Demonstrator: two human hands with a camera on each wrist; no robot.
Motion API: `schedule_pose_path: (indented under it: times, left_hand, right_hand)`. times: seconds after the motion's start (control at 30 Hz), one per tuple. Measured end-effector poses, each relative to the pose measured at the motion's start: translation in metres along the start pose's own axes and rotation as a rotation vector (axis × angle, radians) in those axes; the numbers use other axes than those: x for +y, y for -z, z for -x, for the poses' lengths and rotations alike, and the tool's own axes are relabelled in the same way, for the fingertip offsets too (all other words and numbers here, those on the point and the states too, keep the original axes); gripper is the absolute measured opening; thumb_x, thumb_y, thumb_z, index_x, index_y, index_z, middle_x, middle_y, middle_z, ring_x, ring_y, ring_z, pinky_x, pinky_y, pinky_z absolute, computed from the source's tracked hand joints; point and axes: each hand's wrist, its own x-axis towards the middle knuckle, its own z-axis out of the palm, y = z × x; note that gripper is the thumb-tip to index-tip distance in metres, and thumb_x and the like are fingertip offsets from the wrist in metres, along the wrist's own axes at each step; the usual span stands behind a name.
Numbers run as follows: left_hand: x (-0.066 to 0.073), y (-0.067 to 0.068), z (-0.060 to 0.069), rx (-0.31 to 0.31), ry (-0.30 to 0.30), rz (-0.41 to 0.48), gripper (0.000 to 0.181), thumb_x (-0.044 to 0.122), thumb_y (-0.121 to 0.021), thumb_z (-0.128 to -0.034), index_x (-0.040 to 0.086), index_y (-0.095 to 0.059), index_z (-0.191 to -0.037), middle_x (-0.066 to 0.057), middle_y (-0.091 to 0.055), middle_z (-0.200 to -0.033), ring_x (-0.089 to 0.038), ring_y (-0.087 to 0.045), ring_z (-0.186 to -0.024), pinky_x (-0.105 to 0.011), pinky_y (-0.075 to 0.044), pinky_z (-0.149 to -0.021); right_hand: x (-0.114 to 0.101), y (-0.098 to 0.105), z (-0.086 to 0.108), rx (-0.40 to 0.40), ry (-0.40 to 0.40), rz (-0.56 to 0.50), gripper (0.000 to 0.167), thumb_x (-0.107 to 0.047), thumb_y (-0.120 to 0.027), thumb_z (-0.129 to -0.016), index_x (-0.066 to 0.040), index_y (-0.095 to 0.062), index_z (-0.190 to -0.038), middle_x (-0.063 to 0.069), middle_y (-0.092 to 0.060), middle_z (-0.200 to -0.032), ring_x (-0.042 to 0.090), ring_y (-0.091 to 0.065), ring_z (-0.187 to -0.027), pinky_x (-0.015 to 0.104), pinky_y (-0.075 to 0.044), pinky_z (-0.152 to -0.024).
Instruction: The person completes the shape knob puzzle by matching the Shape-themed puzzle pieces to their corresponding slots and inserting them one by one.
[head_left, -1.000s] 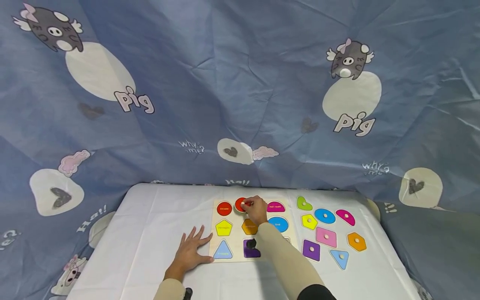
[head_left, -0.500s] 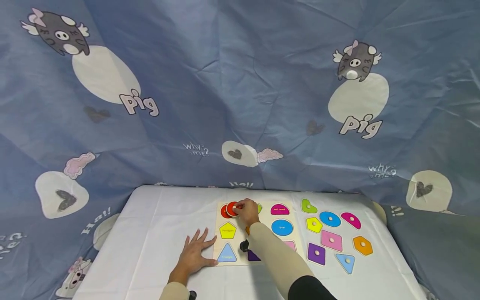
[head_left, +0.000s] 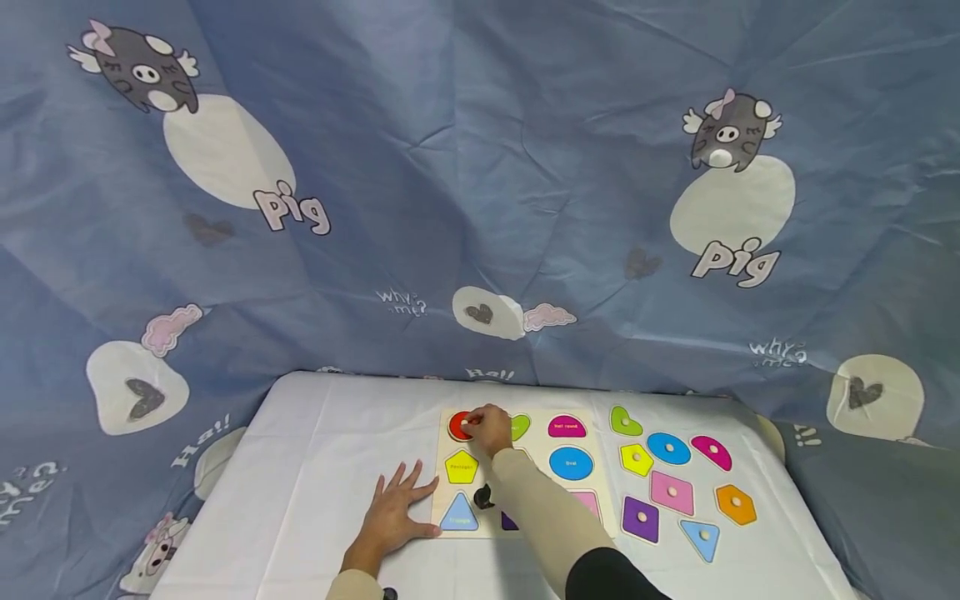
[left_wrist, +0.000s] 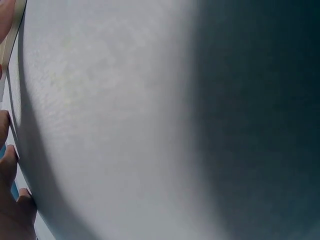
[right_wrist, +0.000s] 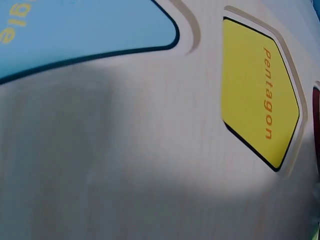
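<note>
My right grip [head_left: 492, 427] pinches the knobbed flat red disc [head_left: 457, 427], now farther left, over the far-left corner of the pale wooden board [head_left: 539, 442]; I judge it nearly seated. My left grip [head_left: 392, 518] lies spread at the board's edge.

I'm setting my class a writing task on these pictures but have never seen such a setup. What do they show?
There is no machine here: a person works bare-handed, wearing three cameras. The widest picture comes from the head, looking forward and down. The left wrist picture shows mostly white surface; the right wrist one closely shows a puzzle board with its pentagon recess.

Right of the board lie eight loose knobbed pieces: green heart, yellow pentagon, blue oval, magenta half round, pink rectangle, purple square, orange hexagon and light blue triangle.

The right hand pinches a red circle piece over the board's far left corner. The left hand lies spread at the board's left edge, holding nothing.
</note>
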Motion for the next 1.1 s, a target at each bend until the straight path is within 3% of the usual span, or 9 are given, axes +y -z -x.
schedule_pose_path:
  times: [0.4, 0.6, 0.9, 1.1]
  left_hand:
    - [0.002, 0.000, 0.001, -0.005, 0.003, 0.008, 0.082, 0.048, -0.085, -0.0592, 0.019, -0.061, -0.132, -0.015, -0.037, -0.151, -0.042, -0.024, -0.141, -0.067, -0.009, -0.112]
    - [0.000, 0.000, 0.002, -0.004, 0.006, -0.003, 0.082, 0.049, -0.084, -0.0597, 0.019, -0.061, -0.132, -0.015, -0.038, -0.151, -0.042, -0.025, -0.141, -0.067, -0.010, -0.112]
    - [0.004, -0.003, 0.000, -0.023, 0.020, -0.009, 0.082, 0.048, -0.085, -0.0594, 0.020, -0.060, -0.132, -0.013, -0.036, -0.152, -0.041, -0.023, -0.142, -0.066, -0.008, -0.113]
    - [0.002, 0.000, 0.000, -0.002, 0.027, -0.009, 0.081, 0.048, -0.085, -0.0594, 0.020, -0.060, -0.132, -0.013, -0.037, -0.152, -0.041, -0.023, -0.142, -0.065, -0.009, -0.113]
  right_hand:
    - [0.005, -0.009, 0.001, 0.005, -0.028, 0.007, 0.008, -0.012, -0.083, -0.075, -0.008, -0.076, -0.079, 0.000, -0.062, -0.074, 0.014, -0.057, -0.069, 0.028, -0.050, -0.067]
    - [0.006, -0.010, -0.001, -0.012, -0.004, 0.020, 0.009, -0.013, -0.083, -0.075, -0.009, -0.076, -0.080, 0.000, -0.063, -0.074, 0.014, -0.056, -0.069, 0.029, -0.049, -0.067]
    - [0.017, 0.019, 0.006, -0.081, -0.001, -0.155, 0.018, -0.007, -0.079, -0.078, -0.003, -0.073, -0.095, 0.004, -0.062, -0.083, 0.015, -0.054, -0.074, 0.027, -0.050, -0.069]
    - [0.024, 0.041, 0.007, -0.023, -0.002, -0.221, 0.032, -0.008, -0.073, -0.084, 0.003, -0.064, -0.113, 0.005, -0.055, -0.080, 0.017, -0.050, -0.072, 0.029, -0.049, -0.070]
